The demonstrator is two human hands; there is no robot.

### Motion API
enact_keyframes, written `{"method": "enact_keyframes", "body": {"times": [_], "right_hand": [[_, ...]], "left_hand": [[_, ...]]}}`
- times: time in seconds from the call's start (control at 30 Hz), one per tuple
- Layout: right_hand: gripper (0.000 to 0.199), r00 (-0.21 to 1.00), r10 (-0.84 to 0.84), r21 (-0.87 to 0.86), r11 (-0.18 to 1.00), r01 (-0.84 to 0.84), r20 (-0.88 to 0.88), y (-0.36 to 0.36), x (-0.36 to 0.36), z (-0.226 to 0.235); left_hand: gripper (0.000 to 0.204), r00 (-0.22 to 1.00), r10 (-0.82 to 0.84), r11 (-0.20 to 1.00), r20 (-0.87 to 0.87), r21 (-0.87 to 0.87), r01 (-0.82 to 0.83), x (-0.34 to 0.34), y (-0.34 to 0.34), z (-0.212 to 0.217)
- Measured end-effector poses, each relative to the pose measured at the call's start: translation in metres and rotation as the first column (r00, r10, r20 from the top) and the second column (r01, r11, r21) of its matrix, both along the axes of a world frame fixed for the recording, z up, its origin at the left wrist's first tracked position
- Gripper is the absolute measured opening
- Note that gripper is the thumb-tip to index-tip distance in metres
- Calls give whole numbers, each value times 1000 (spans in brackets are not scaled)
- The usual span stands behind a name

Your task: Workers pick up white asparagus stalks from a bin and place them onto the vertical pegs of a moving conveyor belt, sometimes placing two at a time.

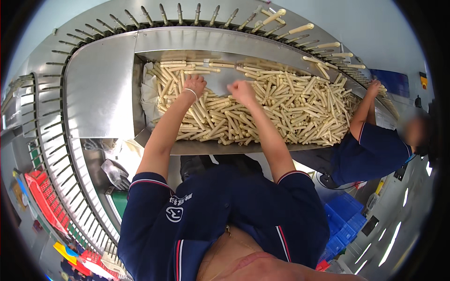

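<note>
A long metal trough (220,148) lies before me, filled with a heap of cream-coloured tubes (290,103). At the left part of the heap, my left hand (195,85) reaches down onto the tubes with its fingers bent, a white band around its wrist. Its fingertips are hidden, so I cannot see what is between them. My right hand (242,92) is closed just above a bare patch of the trough's metal bottom (222,83). Whatever it holds, if anything, does not show.
A curved conveyor with upright metal pegs (180,15) runs behind the trough and down the left side; tubes (301,29) sit on several right-hand pegs. A co-worker (375,150) reaches toward the pegs at right. Grey gloves (115,174) lie at left. Blue crates (344,215) stand lower right.
</note>
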State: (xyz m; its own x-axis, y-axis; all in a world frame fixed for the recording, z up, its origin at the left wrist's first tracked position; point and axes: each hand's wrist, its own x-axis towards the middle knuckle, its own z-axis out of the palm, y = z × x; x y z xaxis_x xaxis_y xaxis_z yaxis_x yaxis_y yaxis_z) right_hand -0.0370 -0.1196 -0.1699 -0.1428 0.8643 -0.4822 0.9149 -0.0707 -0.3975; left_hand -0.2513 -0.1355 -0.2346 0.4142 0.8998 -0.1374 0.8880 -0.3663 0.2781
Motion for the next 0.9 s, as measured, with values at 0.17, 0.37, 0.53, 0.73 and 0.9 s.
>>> {"method": "enact_keyframes", "body": {"times": [0.17, 0.37, 0.53, 0.73, 0.9], "right_hand": [[24, 955, 281, 189, 937, -294, 89, -40, 9, -18], [29, 800, 571, 111, 796, -594, 185, -1, 9, -23], [22, 884, 303, 186, 904, -385, 357, 38, 42, -26], [19, 967, 167, 342, 913, -225, 190, 31, 52, -9], [33, 961, -238, 75, 965, 250, -142, 43, 49, -4]], "left_hand": [[25, 986, -6, 986, -166, -166, -22, -11, -12, -24], [22, 806, 453, 873, 382, -8, -487, -11, -29, 41], [26, 715, 698, 670, 36, -384, -635, -6, -59, 57], [32, 708, 700, 698, 89, -295, -653, 14, -66, 37], [28, 844, 531, 804, -78, -269, -531, 33, -54, 17]]}}
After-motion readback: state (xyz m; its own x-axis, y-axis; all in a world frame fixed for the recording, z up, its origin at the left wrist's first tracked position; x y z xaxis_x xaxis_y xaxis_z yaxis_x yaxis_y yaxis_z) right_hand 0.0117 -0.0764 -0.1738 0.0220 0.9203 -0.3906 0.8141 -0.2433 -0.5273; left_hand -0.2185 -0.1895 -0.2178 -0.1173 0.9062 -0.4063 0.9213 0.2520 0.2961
